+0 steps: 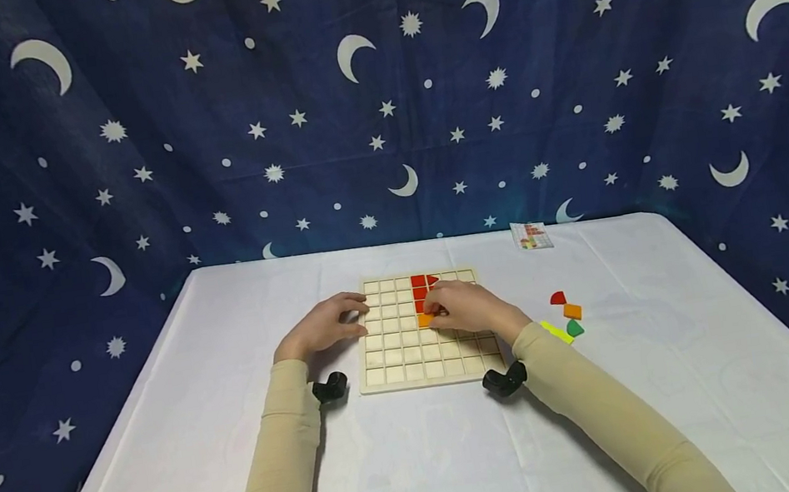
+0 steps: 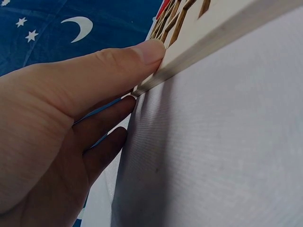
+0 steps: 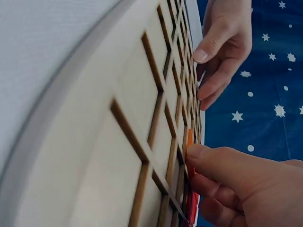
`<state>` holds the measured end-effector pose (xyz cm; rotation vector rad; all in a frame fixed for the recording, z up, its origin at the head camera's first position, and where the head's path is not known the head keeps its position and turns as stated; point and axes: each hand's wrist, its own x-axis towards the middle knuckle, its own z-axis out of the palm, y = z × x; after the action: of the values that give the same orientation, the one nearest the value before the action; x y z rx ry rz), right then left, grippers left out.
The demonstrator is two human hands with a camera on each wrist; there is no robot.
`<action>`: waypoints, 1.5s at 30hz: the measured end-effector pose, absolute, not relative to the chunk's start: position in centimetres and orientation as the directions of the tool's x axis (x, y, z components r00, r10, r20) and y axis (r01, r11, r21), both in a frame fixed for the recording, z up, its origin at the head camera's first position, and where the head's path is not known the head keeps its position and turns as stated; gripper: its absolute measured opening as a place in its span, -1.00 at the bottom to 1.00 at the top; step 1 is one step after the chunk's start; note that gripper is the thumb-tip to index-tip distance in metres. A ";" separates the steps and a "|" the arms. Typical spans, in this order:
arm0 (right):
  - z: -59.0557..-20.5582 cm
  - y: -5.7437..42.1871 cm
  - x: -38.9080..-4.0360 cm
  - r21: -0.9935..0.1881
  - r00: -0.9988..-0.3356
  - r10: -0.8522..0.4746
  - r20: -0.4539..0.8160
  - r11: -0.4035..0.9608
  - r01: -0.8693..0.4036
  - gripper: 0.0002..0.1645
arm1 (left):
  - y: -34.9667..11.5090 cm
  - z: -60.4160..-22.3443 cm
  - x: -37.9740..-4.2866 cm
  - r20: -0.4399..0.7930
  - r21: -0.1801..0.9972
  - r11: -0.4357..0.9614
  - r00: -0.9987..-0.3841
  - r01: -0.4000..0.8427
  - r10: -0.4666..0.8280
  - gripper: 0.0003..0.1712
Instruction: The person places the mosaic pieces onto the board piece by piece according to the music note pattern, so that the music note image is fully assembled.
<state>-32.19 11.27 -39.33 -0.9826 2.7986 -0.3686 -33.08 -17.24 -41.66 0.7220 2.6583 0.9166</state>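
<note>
A square wooden grid board (image 1: 392, 356) lies on the white table. My left hand (image 1: 323, 327) is at its left edge; in the left wrist view the thumb (image 2: 150, 51) rests on the rim, with the other fingers loosely extended beside it. Over the board's right half, my right hand (image 1: 470, 307) pinches an orange square tile (image 1: 424, 321) at a cell, its thumb and fingertips close together. Just above sit red square tiles (image 1: 418, 281) in a column and a red pointed tile (image 1: 433, 279). The right hand hides part of these tiles and some cells.
Right of the board lie loose pieces: a red quarter-round (image 1: 557, 298), an orange tile (image 1: 573, 311), a yellow piece (image 1: 556, 332) and a green rounded piece (image 1: 575, 328). A printed pattern card (image 1: 532, 235) lies near the table's back edge. Starry blue cloth (image 1: 384, 172) hangs behind.
</note>
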 end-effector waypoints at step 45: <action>-37.5 27.4 -27.6 -0.439 -0.853 -0.453 -0.260 0.842 -0.313 -0.69 | -17.1 -41.6 -33.2 -0.043 0.614 0.678 -0.841 0.404 0.540 -0.48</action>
<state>-27.62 27.41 -37.54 -0.5745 2.6638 -0.5483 -33.15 -17.14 -41.59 0.7622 2.6710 0.8994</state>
